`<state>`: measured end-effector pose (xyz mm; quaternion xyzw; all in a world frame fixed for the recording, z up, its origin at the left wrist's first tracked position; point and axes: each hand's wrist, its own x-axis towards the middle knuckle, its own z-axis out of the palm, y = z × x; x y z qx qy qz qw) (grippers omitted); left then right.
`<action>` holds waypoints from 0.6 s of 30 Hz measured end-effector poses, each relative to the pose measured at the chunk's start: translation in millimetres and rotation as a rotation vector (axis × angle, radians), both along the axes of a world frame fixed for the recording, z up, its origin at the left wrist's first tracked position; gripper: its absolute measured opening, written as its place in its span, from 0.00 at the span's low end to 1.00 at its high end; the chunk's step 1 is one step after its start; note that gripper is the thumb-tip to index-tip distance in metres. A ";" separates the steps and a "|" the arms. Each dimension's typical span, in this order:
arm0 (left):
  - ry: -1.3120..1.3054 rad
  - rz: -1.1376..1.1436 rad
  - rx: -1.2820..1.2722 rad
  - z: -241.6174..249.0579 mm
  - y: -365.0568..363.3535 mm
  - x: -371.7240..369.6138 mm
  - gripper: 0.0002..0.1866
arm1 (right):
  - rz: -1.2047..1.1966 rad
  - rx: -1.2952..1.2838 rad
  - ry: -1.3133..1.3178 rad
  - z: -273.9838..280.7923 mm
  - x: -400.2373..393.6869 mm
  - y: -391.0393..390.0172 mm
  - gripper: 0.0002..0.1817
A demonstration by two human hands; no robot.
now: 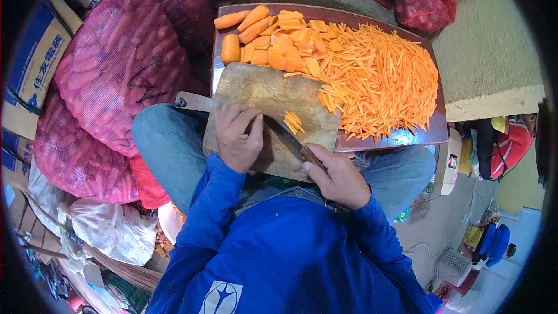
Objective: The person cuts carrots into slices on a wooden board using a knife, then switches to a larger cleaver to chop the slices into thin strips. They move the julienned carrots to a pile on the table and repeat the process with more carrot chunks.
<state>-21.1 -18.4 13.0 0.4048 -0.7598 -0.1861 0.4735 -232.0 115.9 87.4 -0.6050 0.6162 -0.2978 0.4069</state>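
Observation:
A worn wooden chopping board (261, 84) lies tilted across my lap against the low table. My right hand (340, 179) is closed around the handle of a knife (286, 138), its dark blade slanting over the board towards my left hand. My left hand (237, 135) presses on the board beside the blade's tip, fingers bent together; whatever lies beneath them is hidden. A few cut carrot sticks (293, 122) rest just beyond the blade. Past the board are a large heap of carrot sticks (386, 78), flat carrot slices (290, 49) and several thick carrot pieces (254, 18).
The reddish-brown table (439, 131) bears the carrots. Bulging red mesh sacks (122, 64) and cardboard boxes (35, 64) crowd the left. Another mesh bag (424, 6) sits at the upper right by a wall. Other people (497, 244) are at the far right.

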 end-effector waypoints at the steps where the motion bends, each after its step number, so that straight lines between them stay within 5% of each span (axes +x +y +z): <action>1: -0.001 -0.002 0.000 -2.2 0.0 -0.2 0.07 | 0.002 0.024 0.043 -0.8 -2.4 0.7 0.18; 7: -0.141 -0.089 -0.014 -5.2 5.0 -5.1 0.06 | -0.207 -0.146 0.156 -8.4 -47.8 -9.7 0.17; 9: -0.160 -0.146 0.008 -6.7 6.3 -8.0 0.06 | -0.231 0.004 0.173 2.8 -58.3 -10.7 0.19; 18: -0.090 -0.188 0.123 29.4 -5.5 -24.9 0.09 | -0.079 -0.188 0.252 1.1 -49.4 -6.5 0.16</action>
